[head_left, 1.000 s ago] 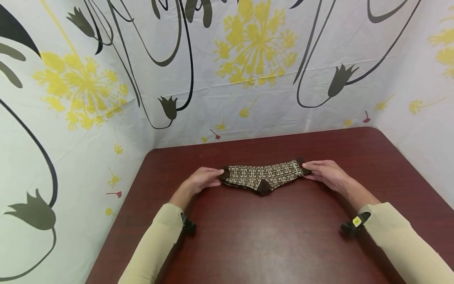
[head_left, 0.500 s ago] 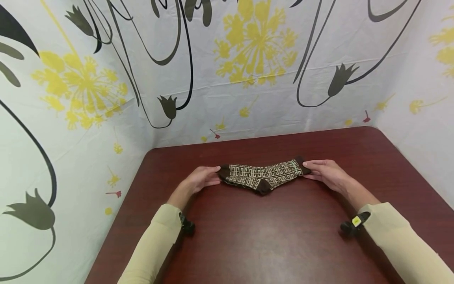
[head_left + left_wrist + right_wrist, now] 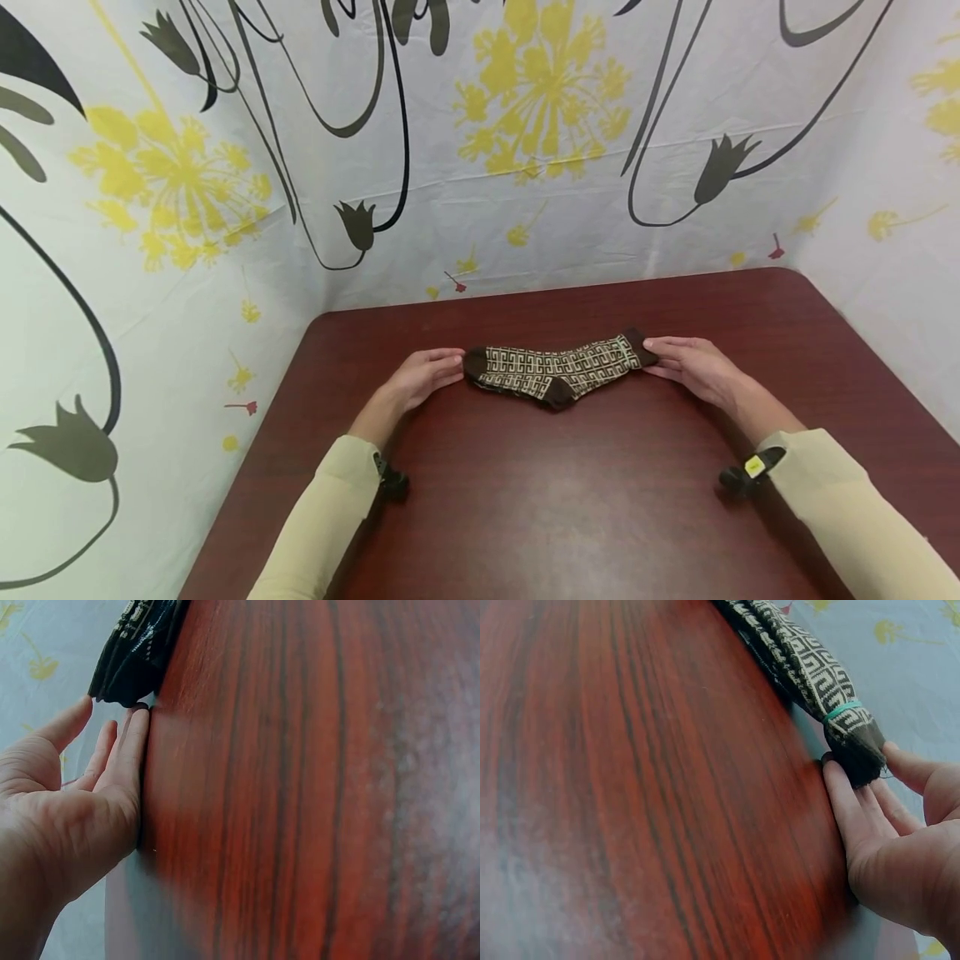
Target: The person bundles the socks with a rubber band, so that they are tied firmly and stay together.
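A pair of socks (image 3: 558, 371), dark brown with a cream geometric pattern, lies stretched sideways across the table, layered flat. The toe end is at the left and the brown heel points toward me. My left hand (image 3: 422, 379) is at the toe, its fingers fairly straight and the tips just at the edge; in the left wrist view, thumb and fingers are spread at the dark toe (image 3: 124, 679). At the cuff, my right hand (image 3: 697, 368) pinches the end between thumb and fingers. A teal band (image 3: 843, 710) crosses the socks near the cuff in the right wrist view.
The dark red wooden table (image 3: 555, 500) has rounded far corners. A white cloth (image 3: 420, 167) printed with yellow flowers and grey tulips hangs behind it and along both sides. Small dark cameras sit at both wrists, below the pale sleeves (image 3: 330, 508).
My left hand has drawn back slightly to the left, its thumb coming off the toe. The socks stay nearly where they were. My right hand has hardly moved.
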The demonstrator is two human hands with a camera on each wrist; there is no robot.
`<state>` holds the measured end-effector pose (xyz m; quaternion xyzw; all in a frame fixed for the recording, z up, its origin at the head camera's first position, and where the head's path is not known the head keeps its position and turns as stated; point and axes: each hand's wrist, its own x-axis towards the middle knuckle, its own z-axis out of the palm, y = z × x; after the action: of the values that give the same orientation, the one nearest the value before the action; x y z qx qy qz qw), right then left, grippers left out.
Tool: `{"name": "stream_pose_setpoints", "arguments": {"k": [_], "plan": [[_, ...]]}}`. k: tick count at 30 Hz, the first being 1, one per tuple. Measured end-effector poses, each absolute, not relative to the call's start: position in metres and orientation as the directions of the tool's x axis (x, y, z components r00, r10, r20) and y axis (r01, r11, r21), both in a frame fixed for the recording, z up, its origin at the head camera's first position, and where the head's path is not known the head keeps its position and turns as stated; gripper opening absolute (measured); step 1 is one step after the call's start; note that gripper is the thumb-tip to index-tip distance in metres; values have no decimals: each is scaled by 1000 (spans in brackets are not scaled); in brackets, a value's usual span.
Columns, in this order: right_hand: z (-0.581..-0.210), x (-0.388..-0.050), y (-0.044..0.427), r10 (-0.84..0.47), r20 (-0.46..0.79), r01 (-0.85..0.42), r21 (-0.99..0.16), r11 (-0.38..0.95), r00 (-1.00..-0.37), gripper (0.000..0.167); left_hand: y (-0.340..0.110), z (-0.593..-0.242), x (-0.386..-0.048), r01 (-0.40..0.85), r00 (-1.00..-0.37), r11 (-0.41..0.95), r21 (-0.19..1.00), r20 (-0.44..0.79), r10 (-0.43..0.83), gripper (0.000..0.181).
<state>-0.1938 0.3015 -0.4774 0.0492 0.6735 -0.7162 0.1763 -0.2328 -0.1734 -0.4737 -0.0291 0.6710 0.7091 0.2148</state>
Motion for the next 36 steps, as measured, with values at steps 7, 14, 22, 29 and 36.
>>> {"name": "stream_pose_setpoints", "arguments": {"k": [7,14,22,29,36], "plan": [[-478,-192,299,-144,-280,290,-955,-54,-949,72,-174,-477,-235,-337,-911,-5,941,-325,254,39],[-483,-185,299,-89,-209,218,-971,-102,-974,66,-175,-477,-236,-345,-914,-27,938,-329,236,38],[-488,-182,301,-118,-129,159,-943,-294,-985,72,-176,-478,-234,-343,-918,-46,938,-324,229,38],[-492,-178,299,-82,-44,67,-949,-307,-996,70,-175,-481,-233,-297,-933,-66,953,-274,233,40],[-496,-170,298,-60,12,11,-928,-372,-998,67,-176,-483,-224,-242,-949,-60,968,-224,222,46]]}}
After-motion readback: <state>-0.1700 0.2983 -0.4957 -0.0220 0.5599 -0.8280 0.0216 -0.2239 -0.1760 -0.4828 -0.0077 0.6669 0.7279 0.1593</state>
